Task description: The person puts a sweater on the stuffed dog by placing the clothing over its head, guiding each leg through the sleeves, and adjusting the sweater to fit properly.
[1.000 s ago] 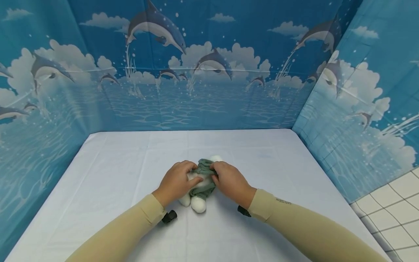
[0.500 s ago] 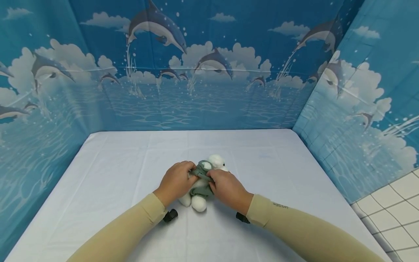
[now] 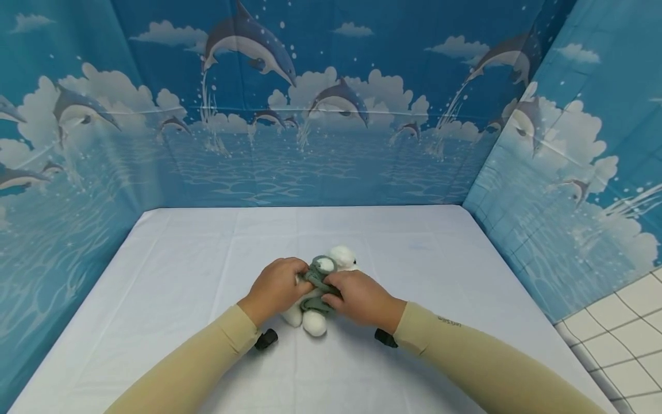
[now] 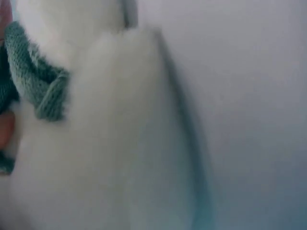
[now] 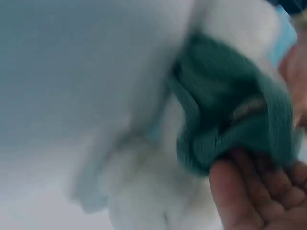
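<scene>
A white plush toy (image 3: 341, 257) with a dark eye lies on the table, its rounded feet towards me. A green knitted garment (image 3: 316, 303) sits bunched around its upper body; a white limb end shows through a loop of it. My left hand (image 3: 276, 287) pinches the knit from the left, fingertips partly hidden behind it. From the other side my right hand (image 3: 362, 296) grips the knit's edge between thumb and fingers. In the right wrist view the green knit (image 5: 216, 91) gapes over the fingers (image 5: 235, 191). White plush fur (image 4: 105, 134) fills much of the left wrist view.
A white cloth (image 3: 207, 241) covers the table. Blue dolphin-print curtains (image 3: 331, 155) stand along its back and sides. Black wrist cameras (image 3: 266, 339) hang under both sleeves. White tiles (image 3: 620, 333) show at the right.
The toy's head and a white limb end have come into view as the green knit shifted. My right hand has moved slightly down along the knit; the left stays nearly in place.
</scene>
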A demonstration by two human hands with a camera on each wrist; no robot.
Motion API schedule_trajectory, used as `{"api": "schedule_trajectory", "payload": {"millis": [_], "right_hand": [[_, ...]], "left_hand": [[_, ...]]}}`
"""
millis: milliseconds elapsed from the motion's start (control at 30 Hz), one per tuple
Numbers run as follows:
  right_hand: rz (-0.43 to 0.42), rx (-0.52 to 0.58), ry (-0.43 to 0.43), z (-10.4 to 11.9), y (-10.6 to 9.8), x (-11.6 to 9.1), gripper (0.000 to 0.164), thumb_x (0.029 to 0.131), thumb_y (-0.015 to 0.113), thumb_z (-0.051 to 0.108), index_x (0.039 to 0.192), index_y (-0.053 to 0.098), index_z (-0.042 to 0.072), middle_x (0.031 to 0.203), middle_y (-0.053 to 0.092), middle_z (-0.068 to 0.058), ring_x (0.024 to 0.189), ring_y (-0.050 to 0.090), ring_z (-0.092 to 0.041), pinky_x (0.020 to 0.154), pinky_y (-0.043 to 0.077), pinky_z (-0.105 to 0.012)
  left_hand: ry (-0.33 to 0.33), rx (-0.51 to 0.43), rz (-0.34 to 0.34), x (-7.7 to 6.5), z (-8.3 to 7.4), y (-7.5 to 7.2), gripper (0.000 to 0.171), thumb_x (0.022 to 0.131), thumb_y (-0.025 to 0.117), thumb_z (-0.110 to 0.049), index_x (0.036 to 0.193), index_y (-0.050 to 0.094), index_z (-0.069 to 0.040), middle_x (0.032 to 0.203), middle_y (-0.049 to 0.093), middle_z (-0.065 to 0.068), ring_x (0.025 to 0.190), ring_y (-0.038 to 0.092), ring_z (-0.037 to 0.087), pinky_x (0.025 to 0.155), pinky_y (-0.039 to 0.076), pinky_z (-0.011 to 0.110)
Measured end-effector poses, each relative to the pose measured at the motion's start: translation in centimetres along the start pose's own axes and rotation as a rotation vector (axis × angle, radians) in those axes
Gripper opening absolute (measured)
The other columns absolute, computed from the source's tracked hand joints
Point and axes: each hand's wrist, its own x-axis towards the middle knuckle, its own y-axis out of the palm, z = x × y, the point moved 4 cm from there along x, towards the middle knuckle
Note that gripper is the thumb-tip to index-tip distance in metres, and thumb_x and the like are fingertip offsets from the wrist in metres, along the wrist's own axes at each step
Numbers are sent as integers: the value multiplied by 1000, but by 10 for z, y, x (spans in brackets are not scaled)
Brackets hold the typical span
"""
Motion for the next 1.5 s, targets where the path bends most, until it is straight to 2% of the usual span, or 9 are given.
{"api": "schedule_trajectory", "payload": {"millis": [133, 200, 300, 433, 700, 1033, 1167, 1367, 1500], "right_hand": [[-87, 140, -8, -8, -19, 5, 32, 108, 63, 26, 77, 60, 15, 61, 44, 4, 52, 38, -6, 53, 36, -25], [-165, 122, -7, -10, -26, 9, 29, 108, 63, 23, 80, 64, 14, 66, 49, 5, 55, 40, -5, 54, 39, -25], [-215, 53, -9, -11, -32, 15, 11, 105, 67, 19, 100, 73, 11, 87, 65, 2, 71, 55, -5, 65, 50, -25], [-149, 22, 5, -10, -31, 24, 17, 104, 68, 18, 117, 76, 11, 108, 72, -2, 90, 66, -10, 77, 57, -26], [0, -33, 29, -8, -28, 29, 29, 104, 69, 22, 130, 72, 9, 120, 72, -4, 102, 68, -16, 85, 57, -31], [100, -103, -30, -1, -24, 33, 34, 102, 72, 17, 133, 70, 5, 121, 73, -8, 114, 69, -24, 103, 55, -39], [97, -165, -50, 3, -22, 35, 31, 102, 71, 16, 132, 72, 5, 118, 74, -9, 116, 68, -26, 107, 53, -40], [17, -312, -76, 5, -20, 36, 15, 102, 71, 18, 113, 78, 10, 100, 73, -3, 99, 65, -21, 92, 56, -38], [-29, -360, -82, 5, -25, 35, 9, 101, 73, 17, 104, 77, 10, 95, 72, -3, 91, 63, -21, 86, 55, -38]], "left_hand": [[62, -53, 34, -1, 2, -2, 15, 97, 74, -35, 91, 70, -22, 93, 71, -8, 84, 63, 12, 79, 54, 34], [91, -66, 41, -2, 2, -3, 21, 99, 71, -42, 91, 69, -23, 87, 66, -10, 78, 58, 9, 75, 51, 32], [106, -70, 39, -2, 1, -4, 32, 102, 66, -50, 90, 68, -21, 81, 61, -9, 72, 52, 8, 70, 47, 30], [76, -69, 24, 0, 1, -2, 33, 104, 64, -48, 89, 69, -19, 83, 63, -9, 74, 53, 7, 71, 47, 29], [48, -60, 6, -1, -1, -2, 16, 97, 77, -34, 94, 73, -18, 95, 72, -5, 86, 65, 12, 78, 54, 34], [54, -14, 9, 0, 2, 2, 14, 94, 80, -31, 92, 71, -20, 101, 74, -4, 86, 65, 12, 78, 54, 34], [45, 3, 8, 0, 3, 3, 15, 93, 81, -31, 91, 71, -20, 102, 74, -4, 88, 65, 14, 79, 53, 35], [48, 9, 10, 0, 2, 2, 16, 93, 81, -30, 90, 69, -19, 100, 73, -4, 85, 63, 14, 79, 53, 35], [34, 37, 12, 0, 2, -1, 12, 95, 79, -27, 92, 71, -18, 105, 74, -2, 92, 67, 18, 84, 56, 38]]}}
